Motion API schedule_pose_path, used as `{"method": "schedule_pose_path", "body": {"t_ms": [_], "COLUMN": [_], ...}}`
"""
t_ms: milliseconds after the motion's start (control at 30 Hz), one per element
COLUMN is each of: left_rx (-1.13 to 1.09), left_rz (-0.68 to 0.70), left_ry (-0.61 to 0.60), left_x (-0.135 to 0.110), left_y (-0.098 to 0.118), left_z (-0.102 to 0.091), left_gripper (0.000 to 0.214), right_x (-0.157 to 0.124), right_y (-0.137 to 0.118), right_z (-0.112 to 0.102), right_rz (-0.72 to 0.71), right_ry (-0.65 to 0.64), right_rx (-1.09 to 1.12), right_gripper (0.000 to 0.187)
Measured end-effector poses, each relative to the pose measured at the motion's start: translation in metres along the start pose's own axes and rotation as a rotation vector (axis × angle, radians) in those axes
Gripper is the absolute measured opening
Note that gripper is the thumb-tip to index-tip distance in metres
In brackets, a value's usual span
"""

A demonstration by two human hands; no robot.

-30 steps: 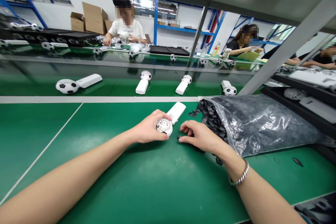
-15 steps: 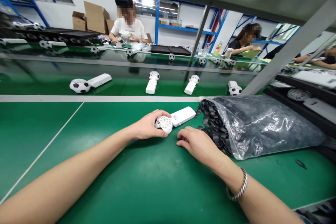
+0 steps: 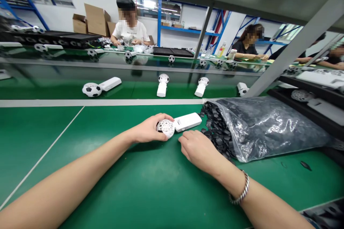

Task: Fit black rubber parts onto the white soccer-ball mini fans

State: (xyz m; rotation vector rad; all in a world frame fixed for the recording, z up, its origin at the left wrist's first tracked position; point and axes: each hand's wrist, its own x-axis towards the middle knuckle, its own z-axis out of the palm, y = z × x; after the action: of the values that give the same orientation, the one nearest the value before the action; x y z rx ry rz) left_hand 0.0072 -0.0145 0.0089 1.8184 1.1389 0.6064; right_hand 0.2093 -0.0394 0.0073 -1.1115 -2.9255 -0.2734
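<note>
My left hand [image 3: 147, 129] is closed round the round white grille head of a small hand-held fan [image 3: 177, 125] that lies on the green bench [image 3: 53, 136], its white handle pointing right. My right hand [image 3: 197, 149] rests knuckles up just below the fan's handle, fingers curled down on the bench beside spilled small black parts [image 3: 215, 128]. What its fingertips hold is hidden. A metal bracelet [image 3: 240, 193] circles that wrist.
A clear plastic bag [image 3: 268, 125] full of small black parts lies open at the right. Football-patterned fans [image 3: 92, 89] and white fans [image 3: 162, 86] ride the belt behind. Black trays [image 3: 311, 96] stand at far right. Other people sit at the far bench.
The fan's handle has swung from pointing away to pointing right. My right hand has drawn slightly back and left from the black parts. Fans on the belt have drifted right.
</note>
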Motion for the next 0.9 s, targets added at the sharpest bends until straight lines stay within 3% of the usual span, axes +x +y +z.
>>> {"method": "schedule_pose_path", "body": {"t_ms": [133, 267, 533, 900], "left_rx": [-0.070, -0.084, 0.007, 0.130], "left_rz": [0.008, 0.014, 0.021, 0.075], "left_ry": [-0.083, -0.097, -0.096, -0.014], "left_x": [0.000, 0.001, 0.000, 0.000], "left_y": [-0.002, -0.002, 0.003, 0.001], "left_z": [-0.005, -0.006, -0.005, 0.004], "left_gripper": [0.055, 0.054, 0.055, 0.057], "right_x": [0.002, 0.000, 0.001, 0.010], "right_y": [0.007, 0.009, 0.017, 0.004], "right_z": [0.005, 0.005, 0.009, 0.013], "right_rz": [0.025, 0.030, -0.007, 0.095], "right_ry": [0.061, 0.138, 0.483, 0.383], "right_rx": [0.062, 0.268, 0.740, 0.966], "right_gripper": [0.015, 0.023, 0.018, 0.007]}}
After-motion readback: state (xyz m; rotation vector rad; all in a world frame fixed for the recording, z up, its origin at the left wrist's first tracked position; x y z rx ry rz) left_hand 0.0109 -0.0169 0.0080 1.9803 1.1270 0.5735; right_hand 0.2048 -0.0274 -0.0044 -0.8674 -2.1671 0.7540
